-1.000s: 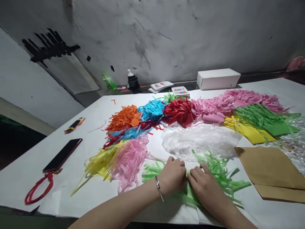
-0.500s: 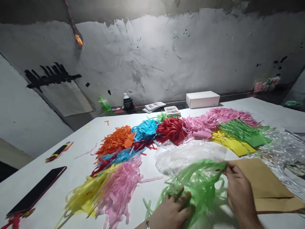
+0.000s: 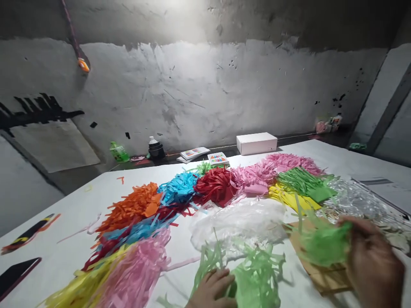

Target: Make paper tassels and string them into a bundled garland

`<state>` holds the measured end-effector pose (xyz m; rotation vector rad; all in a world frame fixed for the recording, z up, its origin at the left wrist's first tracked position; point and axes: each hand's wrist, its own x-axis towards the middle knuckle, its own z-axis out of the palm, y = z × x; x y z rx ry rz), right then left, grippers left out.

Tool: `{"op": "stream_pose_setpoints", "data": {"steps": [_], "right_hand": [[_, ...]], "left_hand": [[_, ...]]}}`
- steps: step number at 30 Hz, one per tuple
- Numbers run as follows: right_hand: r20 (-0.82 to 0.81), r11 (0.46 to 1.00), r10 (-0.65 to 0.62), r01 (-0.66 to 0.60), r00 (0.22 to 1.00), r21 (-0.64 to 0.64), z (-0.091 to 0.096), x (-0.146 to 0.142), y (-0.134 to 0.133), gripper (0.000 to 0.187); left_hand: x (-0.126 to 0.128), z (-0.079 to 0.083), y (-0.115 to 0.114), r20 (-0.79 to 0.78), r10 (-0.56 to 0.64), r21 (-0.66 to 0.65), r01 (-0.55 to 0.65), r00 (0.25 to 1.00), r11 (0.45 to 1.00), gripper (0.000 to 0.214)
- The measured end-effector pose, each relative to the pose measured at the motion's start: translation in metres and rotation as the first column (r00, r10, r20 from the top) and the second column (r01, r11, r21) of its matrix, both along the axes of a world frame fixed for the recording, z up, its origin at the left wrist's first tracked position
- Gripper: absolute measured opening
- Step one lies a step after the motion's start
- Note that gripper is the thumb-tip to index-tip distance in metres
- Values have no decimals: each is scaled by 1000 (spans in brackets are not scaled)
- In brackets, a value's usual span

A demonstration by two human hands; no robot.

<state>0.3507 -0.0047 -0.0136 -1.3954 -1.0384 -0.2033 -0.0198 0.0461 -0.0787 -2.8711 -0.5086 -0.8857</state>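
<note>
My left hand (image 3: 213, 288) rests on a pile of light green tissue-paper fringe (image 3: 257, 273) at the near edge of the table, fingers laid over the strips. Off to the right, my right hand (image 3: 374, 256) is raised and blurred by motion. It pinches a separate bunch of green tissue fringe (image 3: 326, 244), whose strips trail leftward over a brown paper envelope (image 3: 308, 261). Just beyond the green pile lies a crumpled clear plastic bag (image 3: 237, 224).
Fringe bundles in orange (image 3: 131, 209), blue (image 3: 178, 188), red (image 3: 215, 186), pink (image 3: 141, 269) and yellow (image 3: 293, 194) curve around the bag. Silver tinsel (image 3: 349, 196) lies at right. A white box (image 3: 257, 144) stands at the back, a dark phone-like slab (image 3: 16, 276) at left.
My right hand has moved right and pulled a bunch of green fringe away from the pile. My left hand stays on the remaining fringe. The view has swung right and tilted up.
</note>
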Motion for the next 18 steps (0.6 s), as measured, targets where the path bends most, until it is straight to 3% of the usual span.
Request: {"op": "stream_pose_setpoints", "data": {"steps": [1,3,6,7,9,10,11,12,13,18], "right_hand": [[211,992,125,-125,969,-15,-1,-12,2,19],[512,917,382,-383,770,-109,-3,-40,8,26],[589,786,565,-594,578,-172,-5,-77,18,44],[585,749,599,-641,546,-168,-5,-87,20,48],[567,687,648,-712,509,-146,-4,-99,25,54],[545,672,662,-729,514,-130,-5,-102,27,55],[518,664,676,-738,523,-121,-6,-103,29,54],[491,659,689,-743,533,-118,-7,-104,31,51],[467,659,698,-742,544,-121,-8,-104,32,46],[333,694,705,-705,625,-147,-17,-117,35,19]], "left_hand": [[5,15,-2,99,-8,-153,23,995,988,14],[18,49,-5,194,67,-477,35,979,878,21],[46,89,-3,315,247,-764,90,916,638,25],[55,96,-1,296,272,-862,134,916,488,27],[69,100,6,278,313,-961,260,908,99,35],[73,98,10,276,344,-947,315,897,-59,39],[75,95,13,273,382,-920,356,883,-165,41],[75,92,15,266,417,-900,379,869,-217,42],[74,89,17,252,444,-893,383,860,-235,42],[65,78,18,272,478,-896,401,835,-191,43]]}}
